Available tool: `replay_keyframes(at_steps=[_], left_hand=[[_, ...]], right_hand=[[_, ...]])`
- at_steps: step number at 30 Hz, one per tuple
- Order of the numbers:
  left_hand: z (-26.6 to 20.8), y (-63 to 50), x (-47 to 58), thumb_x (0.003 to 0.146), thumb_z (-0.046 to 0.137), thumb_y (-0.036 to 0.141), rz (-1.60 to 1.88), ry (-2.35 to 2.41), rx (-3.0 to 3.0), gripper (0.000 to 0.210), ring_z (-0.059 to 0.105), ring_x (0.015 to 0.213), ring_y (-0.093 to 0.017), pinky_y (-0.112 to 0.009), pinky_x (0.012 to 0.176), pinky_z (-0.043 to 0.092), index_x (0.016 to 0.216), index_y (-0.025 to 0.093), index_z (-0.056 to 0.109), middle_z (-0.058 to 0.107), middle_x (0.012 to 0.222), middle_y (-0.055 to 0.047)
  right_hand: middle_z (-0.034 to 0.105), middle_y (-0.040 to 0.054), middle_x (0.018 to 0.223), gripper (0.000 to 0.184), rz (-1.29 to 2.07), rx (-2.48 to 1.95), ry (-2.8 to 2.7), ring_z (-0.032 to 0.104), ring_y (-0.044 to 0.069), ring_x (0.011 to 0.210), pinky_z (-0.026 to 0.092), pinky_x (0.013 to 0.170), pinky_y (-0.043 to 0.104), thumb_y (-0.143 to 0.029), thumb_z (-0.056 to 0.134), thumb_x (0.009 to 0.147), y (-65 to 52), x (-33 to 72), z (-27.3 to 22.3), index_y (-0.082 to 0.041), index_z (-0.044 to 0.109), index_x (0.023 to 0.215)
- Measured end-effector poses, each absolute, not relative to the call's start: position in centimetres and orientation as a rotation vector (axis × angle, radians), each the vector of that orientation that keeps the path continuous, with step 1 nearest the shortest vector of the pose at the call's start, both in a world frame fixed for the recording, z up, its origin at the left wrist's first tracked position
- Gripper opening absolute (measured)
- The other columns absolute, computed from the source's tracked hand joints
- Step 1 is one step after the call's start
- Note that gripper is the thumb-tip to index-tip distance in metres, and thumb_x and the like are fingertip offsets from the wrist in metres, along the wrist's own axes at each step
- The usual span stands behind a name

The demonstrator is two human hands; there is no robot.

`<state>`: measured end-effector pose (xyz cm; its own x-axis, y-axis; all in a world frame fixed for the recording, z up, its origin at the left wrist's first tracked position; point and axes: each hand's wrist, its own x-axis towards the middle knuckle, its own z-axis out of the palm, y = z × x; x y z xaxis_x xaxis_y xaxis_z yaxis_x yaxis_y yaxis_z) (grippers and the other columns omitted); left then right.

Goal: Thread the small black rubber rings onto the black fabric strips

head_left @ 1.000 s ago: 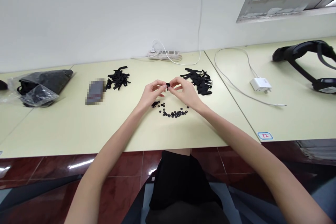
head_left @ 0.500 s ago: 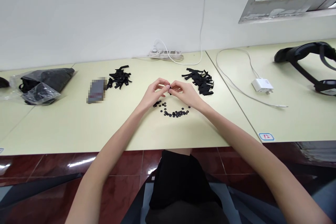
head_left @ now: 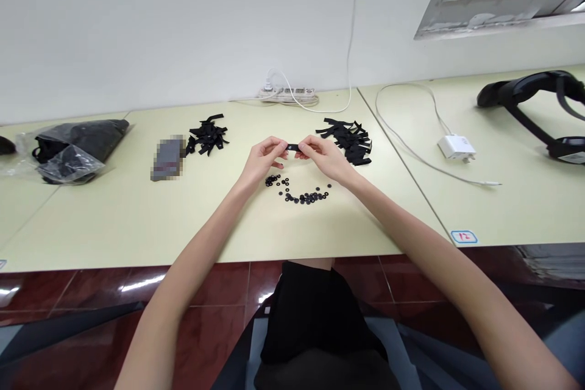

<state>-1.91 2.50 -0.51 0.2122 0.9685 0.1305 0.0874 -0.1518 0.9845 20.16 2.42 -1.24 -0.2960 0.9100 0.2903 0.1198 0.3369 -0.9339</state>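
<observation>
Over the middle of the pale surface (head_left: 201,225), head view: left hand (head_left: 265,159) and right hand (head_left: 322,156) are a little apart, joined by one short black strip (head_left: 293,147). Each is clamped on one end of it, thumb against fingers. Strip lies roughly level, side to side; a small pale spot shows on it, too small to identify. Whether the hands touch the surface: cannot tell.

Just below the hands, nearer the person, black rings (head_left: 307,198) lie scattered in a loose curve, densest at the near edge, with a cluster at the left end. Beside the right hand, farther back: right pile of black strips (head_left: 350,140), overlapping. Left pile of black strips (head_left: 208,135) sits well apart from the left hand; a blurred-out grey item (head_left: 168,158) is just beside that pile.

Farther left, a clear plastic bag (head_left: 75,155) with dark contents. Against the wall (head_left: 159,30), a white power strip (head_left: 287,95). Right: white charger (head_left: 457,147).
</observation>
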Motion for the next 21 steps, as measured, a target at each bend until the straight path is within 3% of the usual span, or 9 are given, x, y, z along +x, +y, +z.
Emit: replay_keyframes(at_steps=[5,10,21], left_hand=[[-0.32,2.21,-1.75,0.096,0.077,0.068,1.068,1.023,1.47,0.046,0.072,0.093,-0.02,-0.029,0.074,0.062,0.1,0.023,0.072,0.074,0.104,-0.008],[-0.29,2.11,-1.57,0.091,0.084,0.061,1.077,1.039,1.525,0.041,0.07,0.093,-0.02,-0.029,0.076,0.062,0.095,0.022,0.073,0.072,0.094,-0.006],[-0.13,2.15,-1.52,0.093,0.082,0.064,1.112,1.017,1.532,0.044,0.069,0.087,-0.018,-0.028,0.074,0.06,0.09,0.022,0.072,0.073,0.091,-0.005]], right_hand=[[0.08,0.0073,0.097,0.047,1.069,-0.902,-1.648,0.078,0.026,0.1,0.064,0.103,0.045,-0.071,0.068,0.103,2.68,20.2,-1.51,-0.025,0.069,0.092],[0.08,0.0074,0.096,0.052,1.012,-0.887,-1.664,0.078,0.025,0.096,0.063,0.099,0.044,-0.074,0.066,0.103,2.73,20.23,-1.62,-0.024,0.069,0.091],[0.08,0.0071,0.09,0.069,0.938,-0.936,-1.703,0.073,0.023,0.087,0.062,0.09,0.04,-0.089,0.051,0.103,3.01,19.98,-1.9,-0.025,0.066,0.084]])
